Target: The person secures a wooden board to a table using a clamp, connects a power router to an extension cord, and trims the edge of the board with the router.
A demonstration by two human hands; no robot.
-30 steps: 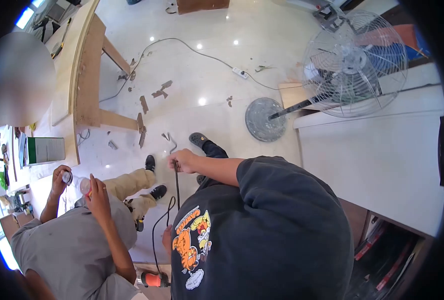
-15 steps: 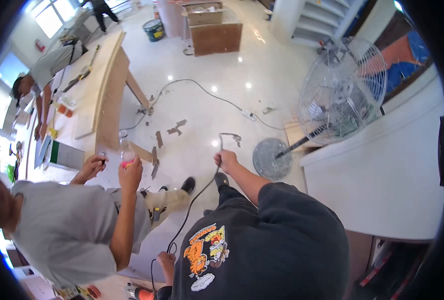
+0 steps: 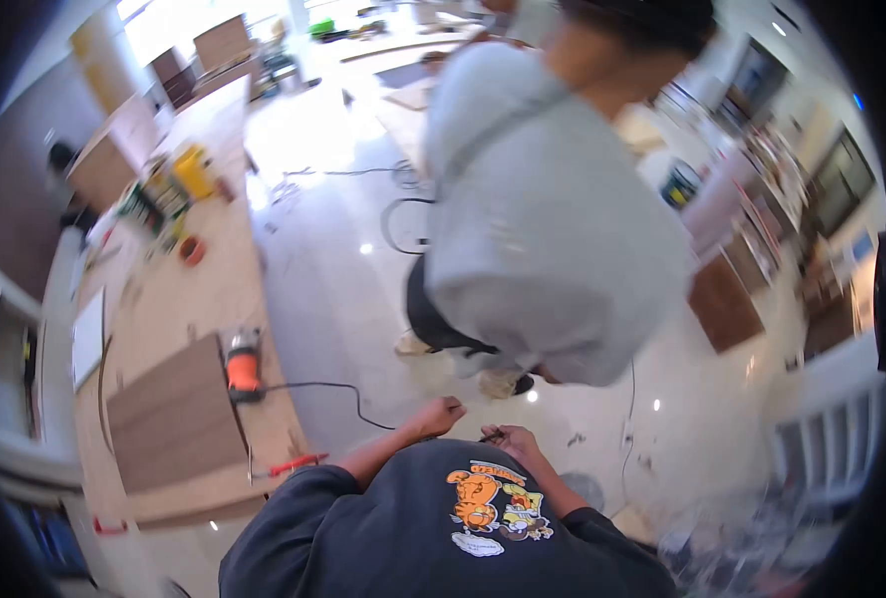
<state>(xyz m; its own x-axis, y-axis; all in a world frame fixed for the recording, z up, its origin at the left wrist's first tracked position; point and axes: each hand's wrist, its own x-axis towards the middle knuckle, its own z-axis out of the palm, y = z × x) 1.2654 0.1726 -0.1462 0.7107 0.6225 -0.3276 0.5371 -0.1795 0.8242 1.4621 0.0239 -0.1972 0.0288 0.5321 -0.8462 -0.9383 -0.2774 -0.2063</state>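
Note:
My left hand (image 3: 441, 416) is closed in front of my chest, where the black power cord (image 3: 355, 394) runs in behind its wrist. Close by on the right, my right hand (image 3: 513, 441) is closed on a dark stretch of the cord. From my hands the cord leads left to an orange and silver power tool (image 3: 244, 367). That tool rests on a brown wood panel (image 3: 179, 419) near the edge of the workbench (image 3: 226, 259). My fingers hide most of the cord between the hands.
A person in a grey shirt (image 3: 553, 219) stands close ahead, leaning over. A red-handled tool (image 3: 298, 464) lies at the bench's near edge. Cans, a yellow container (image 3: 194, 171) and an orange roll (image 3: 192, 250) sit farther along. A blurred fan (image 3: 732, 543) stands at lower right.
My view has swung left toward the workbench and power tool. My hands, far apart on the cord before, are now close together at my chest. The grey-shirted person now appears ahead, bent over.

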